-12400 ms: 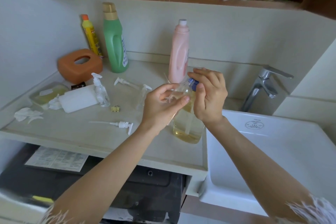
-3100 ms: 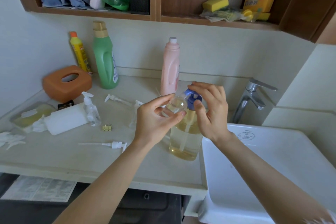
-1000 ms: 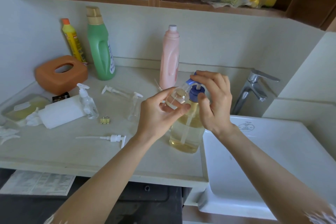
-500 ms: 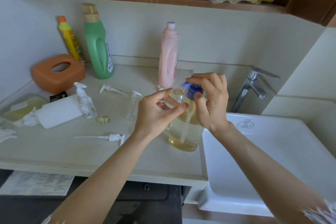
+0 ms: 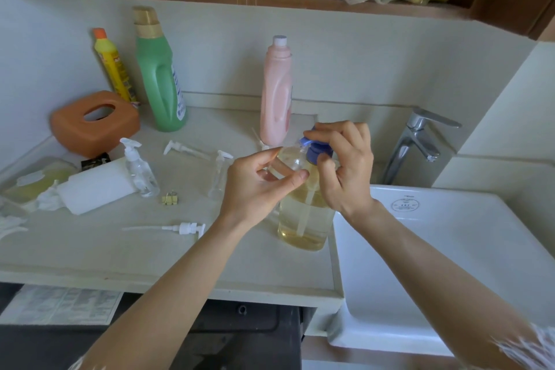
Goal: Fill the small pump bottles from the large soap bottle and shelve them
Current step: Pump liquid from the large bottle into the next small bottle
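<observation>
At the counter's right end, beside the sink [image 5: 450,249], we see the left hand [image 5: 255,186] pinching a small clear bottle [image 5: 289,158] tilted under the blue pump head [image 5: 318,149] of the large soap bottle [image 5: 304,219], which the right hand [image 5: 345,165] grips with curled fingers.

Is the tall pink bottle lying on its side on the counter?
No, the tall pink plastic bottle stands upright on the pale counter against the wall, behind the person's hands.
</observation>
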Demonstrator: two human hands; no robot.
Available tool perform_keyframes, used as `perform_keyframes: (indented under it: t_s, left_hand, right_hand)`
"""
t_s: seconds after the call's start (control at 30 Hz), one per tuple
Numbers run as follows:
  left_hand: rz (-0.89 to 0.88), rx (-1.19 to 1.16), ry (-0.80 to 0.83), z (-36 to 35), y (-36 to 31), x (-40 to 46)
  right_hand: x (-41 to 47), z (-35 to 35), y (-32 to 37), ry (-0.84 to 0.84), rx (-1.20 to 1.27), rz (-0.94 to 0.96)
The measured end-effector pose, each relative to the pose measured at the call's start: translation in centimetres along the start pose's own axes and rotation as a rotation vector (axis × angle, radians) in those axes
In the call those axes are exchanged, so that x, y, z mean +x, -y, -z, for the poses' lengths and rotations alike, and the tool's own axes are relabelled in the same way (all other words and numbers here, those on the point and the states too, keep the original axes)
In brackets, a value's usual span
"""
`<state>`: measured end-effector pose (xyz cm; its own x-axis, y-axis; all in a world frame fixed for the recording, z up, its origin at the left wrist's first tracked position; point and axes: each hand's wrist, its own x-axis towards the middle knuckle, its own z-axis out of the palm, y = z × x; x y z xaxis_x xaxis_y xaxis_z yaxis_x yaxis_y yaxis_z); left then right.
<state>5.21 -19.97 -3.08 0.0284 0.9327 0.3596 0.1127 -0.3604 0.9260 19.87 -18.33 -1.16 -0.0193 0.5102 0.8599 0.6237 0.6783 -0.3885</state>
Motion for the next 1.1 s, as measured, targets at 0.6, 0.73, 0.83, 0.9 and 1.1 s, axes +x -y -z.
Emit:
perform_keyframes:
  t_s: [0.6, 0.73, 0.83, 0.9, 1.1]
  left_hand:
    - [-0.024, 0.034, -0.02, 2.0, -1.7, 0.0]
    - [0.141, -0.401, 0.133, 5.3, -1.9, 0.5]
    - [0.167, -0.593, 0.275, 8.2, -2.4, 0.6]
    - [0.133, -0.577, 0.268, 9.9, -2.9, 0.6]
    - [0.191, -0.174, -0.094, 14.4, -2.0, -1.0]
  right_hand:
    - [0.8, 2.1, 1.9, 0.043, 0.166, -0.088]
    - [-0.5, 1.5, 3.3, 0.021, 0.201, 0.078]
    - [-1.2, 0.3, 4.2, 0.054, 0.324, 0.13]
    - [-1.4, -0.9, 4.8, 0.075, 0.371, 0.103]
    - [-2.9, -5.9, 4.8, 0.382, 0.475, -0.215]
